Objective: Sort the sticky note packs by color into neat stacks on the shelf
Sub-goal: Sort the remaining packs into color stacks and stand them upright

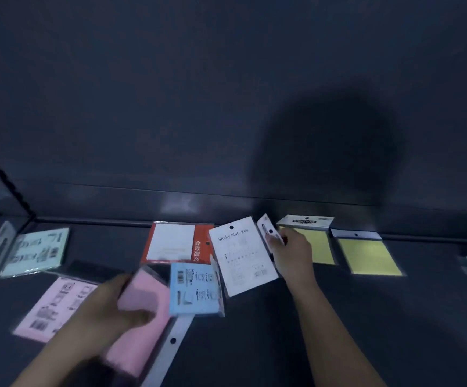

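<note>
- While the left hand (pixel 106 311) gripped a pink pack (pixel 145 291), the right hand (pixel 293 252) pinched a small white pack (pixel 264 223).
- Two yellow packs (pixel 369 256) lay just beside it on the shelf (pixel 338 317).

A dark grey back panel (pixel 171 93) fills the upper frame, dimly lit, with a large round shadow (pixel 330 152) right of centre. A dark shelf (pixel 254 344) spans the bottom; a black notched upright (pixel 3 177) slants at the left edge

Left hand (pixel 109 308) gripped a pink wrapped sticky note pack (pixel 146 291); right hand (pixel 291 252), arm extended, pinched a white-headed pack (pixel 264 224).
</note>
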Demonstrator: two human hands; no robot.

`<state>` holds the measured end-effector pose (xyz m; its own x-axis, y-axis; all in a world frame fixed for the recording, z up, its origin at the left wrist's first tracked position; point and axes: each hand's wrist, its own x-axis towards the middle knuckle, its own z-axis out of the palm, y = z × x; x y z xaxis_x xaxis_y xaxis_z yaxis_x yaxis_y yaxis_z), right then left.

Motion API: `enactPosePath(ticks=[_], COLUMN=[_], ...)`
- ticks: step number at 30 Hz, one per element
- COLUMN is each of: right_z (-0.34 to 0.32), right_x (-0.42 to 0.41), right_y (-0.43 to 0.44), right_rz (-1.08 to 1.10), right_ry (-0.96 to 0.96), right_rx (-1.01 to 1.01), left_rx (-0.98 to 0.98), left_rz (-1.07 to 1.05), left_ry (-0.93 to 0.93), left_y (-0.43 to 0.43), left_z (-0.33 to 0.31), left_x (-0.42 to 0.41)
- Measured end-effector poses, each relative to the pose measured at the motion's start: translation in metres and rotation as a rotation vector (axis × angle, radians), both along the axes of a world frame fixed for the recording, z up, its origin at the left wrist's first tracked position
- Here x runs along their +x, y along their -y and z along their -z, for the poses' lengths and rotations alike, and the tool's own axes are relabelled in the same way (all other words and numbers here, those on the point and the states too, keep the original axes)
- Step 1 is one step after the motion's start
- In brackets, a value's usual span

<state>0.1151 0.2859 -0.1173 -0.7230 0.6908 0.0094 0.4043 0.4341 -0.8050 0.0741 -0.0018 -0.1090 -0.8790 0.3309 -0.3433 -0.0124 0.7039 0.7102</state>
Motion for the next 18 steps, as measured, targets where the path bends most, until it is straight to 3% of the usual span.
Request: enactPosePath(ticks=[4, 10, 14, 18], right_z=[-0.028, -0.059, -0.066, -0.059], right_x=[0.014, 0.028, 0.030, 0.018], right_y=[-0.001, -0.004, 0.009, 0.040], right_rz=[0.064, 0.155, 0.294, 0.237], right_ry=[-0.365, -0.605, -0.739, -0.621], right_rx=[-0.525, -0.583, -0.665, -0.833], left_rx=[0.136, 0.309, 0.548, 0.735], left_rz=[-0.157, -0.453, -0.585, -0.658], left_ry=[-0.049, -0.067, -0.057, 0.087], left_y=[0.005, 0.020, 0.028, 0.038], left_z=[-0.014, -0.018, -0.025, -0.029], left_x=[0.011, 0.029, 0.040, 0.052])
